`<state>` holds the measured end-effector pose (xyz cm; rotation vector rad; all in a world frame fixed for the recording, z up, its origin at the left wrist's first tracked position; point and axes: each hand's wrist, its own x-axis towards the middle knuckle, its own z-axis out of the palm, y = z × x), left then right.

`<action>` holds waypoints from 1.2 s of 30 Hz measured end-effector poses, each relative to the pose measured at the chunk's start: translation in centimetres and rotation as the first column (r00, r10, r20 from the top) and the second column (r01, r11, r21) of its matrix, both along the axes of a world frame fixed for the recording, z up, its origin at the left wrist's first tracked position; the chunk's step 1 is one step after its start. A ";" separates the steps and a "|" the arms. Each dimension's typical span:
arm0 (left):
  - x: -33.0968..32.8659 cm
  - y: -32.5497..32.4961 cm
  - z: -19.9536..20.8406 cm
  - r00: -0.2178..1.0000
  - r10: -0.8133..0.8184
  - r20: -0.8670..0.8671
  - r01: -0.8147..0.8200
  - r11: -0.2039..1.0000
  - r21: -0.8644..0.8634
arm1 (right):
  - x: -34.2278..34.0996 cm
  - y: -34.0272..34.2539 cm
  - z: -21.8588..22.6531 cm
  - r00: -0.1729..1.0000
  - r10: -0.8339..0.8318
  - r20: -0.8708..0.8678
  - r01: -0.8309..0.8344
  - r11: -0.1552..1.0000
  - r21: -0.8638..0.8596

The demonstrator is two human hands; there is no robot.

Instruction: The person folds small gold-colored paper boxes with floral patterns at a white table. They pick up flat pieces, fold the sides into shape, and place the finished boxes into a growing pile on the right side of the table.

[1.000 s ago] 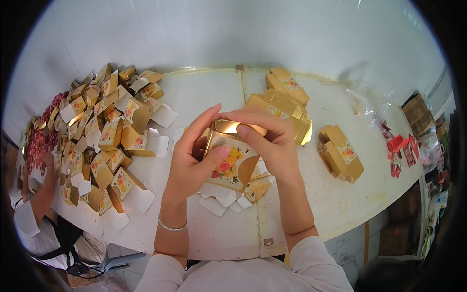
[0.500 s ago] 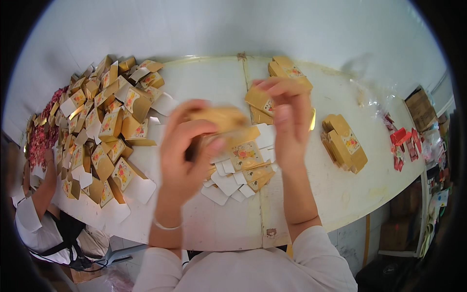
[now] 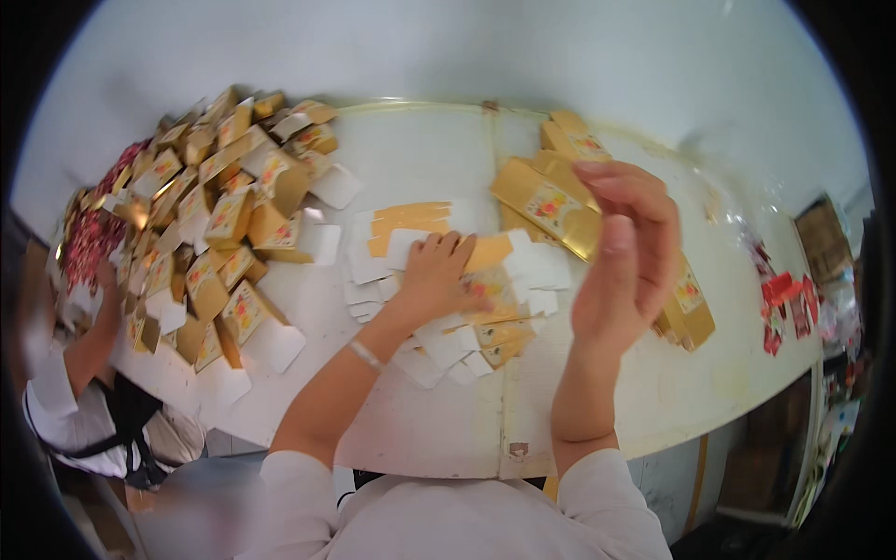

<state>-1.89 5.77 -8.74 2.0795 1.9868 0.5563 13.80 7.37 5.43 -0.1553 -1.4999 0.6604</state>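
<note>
My left hand rests on a spread of flat gold cartons with white flaps and a flower print, in the middle of the table. Its fingers are apart and lie on the cardboard, the thumb stretched to the right. Raised above the table, my right hand has curved fingers with the thumb apart from them, and nothing shows between. Behind its fingertips is a stack of flat gold cartons. Another gold carton stack is partly hidden by the same hand.
A large heap of opened-up gold boxes covers the table's left side. Beyond it lie dark red small packets, near a co-worker's arm. Red items and clear plastic are at the right. A pale wall borders the far edge.
My left hand no longer holds a gold box and has come down onto the flat cartons. My right hand has moved right. The view has shifted slightly.
</note>
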 end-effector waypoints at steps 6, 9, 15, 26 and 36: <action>-0.7 1.1 2.2 0.993 0.118 0.000 -0.118 0.993 0.018 | 0.4 0.1 0.2 0.997 0.040 -0.066 -0.045 0.997 -0.069; -0.6 -0.3 5.2 0.957 0.232 0.173 -0.255 0.958 0.130 | 0.4 0.8 -0.1 0.996 -0.035 0.084 0.043 0.995 -0.094; -0.4 -3.1 9.8 0.667 -0.023 0.745 -0.483 0.747 0.456 | -2.6 1.2 -1.5 0.899 -0.159 0.408 0.195 0.980 -0.049; 1.1 -4.2 10.5 0.933 0.064 0.354 -0.275 0.761 0.588 | -3.3 1.4 -2.1 0.791 -0.362 0.493 0.242 0.925 0.292; 0.3 -4.8 10.6 0.514 -0.384 0.767 -0.093 0.864 0.495 | -2.0 1.4 -1.1 0.982 0.185 -0.036 -0.174 0.821 -0.544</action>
